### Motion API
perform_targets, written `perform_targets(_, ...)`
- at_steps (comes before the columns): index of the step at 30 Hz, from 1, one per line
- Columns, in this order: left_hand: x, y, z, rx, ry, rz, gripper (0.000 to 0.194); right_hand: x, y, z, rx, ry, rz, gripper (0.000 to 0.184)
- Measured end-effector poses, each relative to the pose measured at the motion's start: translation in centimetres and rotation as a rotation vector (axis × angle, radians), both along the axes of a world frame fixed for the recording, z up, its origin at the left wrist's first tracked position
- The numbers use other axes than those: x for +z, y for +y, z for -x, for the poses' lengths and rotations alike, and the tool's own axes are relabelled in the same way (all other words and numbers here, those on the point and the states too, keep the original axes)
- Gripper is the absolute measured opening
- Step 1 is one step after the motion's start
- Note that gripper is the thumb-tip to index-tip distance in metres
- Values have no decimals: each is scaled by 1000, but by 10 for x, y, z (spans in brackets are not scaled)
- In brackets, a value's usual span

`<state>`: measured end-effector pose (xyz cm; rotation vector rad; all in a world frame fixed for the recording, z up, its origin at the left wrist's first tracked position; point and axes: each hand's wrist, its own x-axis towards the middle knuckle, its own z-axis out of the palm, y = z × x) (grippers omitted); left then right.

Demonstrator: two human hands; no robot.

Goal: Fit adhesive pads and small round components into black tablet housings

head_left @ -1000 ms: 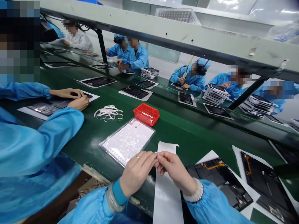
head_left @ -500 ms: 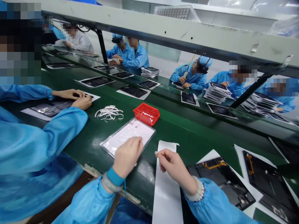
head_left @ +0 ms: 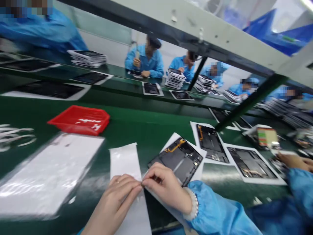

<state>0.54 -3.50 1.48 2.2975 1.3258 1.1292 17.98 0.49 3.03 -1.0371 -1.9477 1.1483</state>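
Note:
My left hand (head_left: 117, 199) and my right hand (head_left: 164, 187) meet fingertip to fingertip over a white paper strip (head_left: 124, 160) at the near edge of the green belt (head_left: 146, 127). Both pinch closed on something too small to make out. Just beyond my right hand lies an open tablet back (head_left: 179, 158) on a white sheet, with an orange flex cable showing. A clear tray of small white parts (head_left: 46, 173) lies to the left of my left hand.
A red bin (head_left: 79, 119) stands behind the tray. More tablet backs (head_left: 211, 143) lie to the right, where another person's hand (head_left: 293, 160) reaches in. Across the belt, people in blue sit beside stacks of tablets (head_left: 174, 78). A metal beam (head_left: 220, 36) runs overhead.
The view has swung right. My left hand left the clear tray and came back to meet my right hand, and both now sit nearer the tablet back.

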Motion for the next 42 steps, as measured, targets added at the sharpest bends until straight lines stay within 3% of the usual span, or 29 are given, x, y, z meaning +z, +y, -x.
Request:
perform_targets(3,-14,7,-16,-112,33,17,26,-6,-11,-26,-13,0,-26,20)
perform_targets(7,-29,11,-31,-78,180,-130,33,-8,-11,-76,-98,-46,-98,21)
perform_targets(12,-48,12,-34,-185,440,-260,36,-12,32,-170,-327,-450,-217,19)
perform_targets(15,-56,14,-32,-200,534,-280,34,-21,56,-202,-282,-641,-161,16)
perform_targets(20,-62,17,-30,-226,527,-231,35,-20,68,-201,-81,-797,-47,14)
perform_targets(24,-66,16,-28,-232,537,-188,36,-14,67,-191,-45,-939,-61,15)
perform_targets(33,-79,15,-20,-278,546,-102,43,-16,64,-180,64,-1239,-498,16)
perform_targets(38,-85,15,-17,-290,567,-103,47,-12,61,-173,39,-1298,-620,16)
perform_targets(42,-82,18,-16,-297,562,-129,48,-8,78,-185,-79,-1173,-459,22)
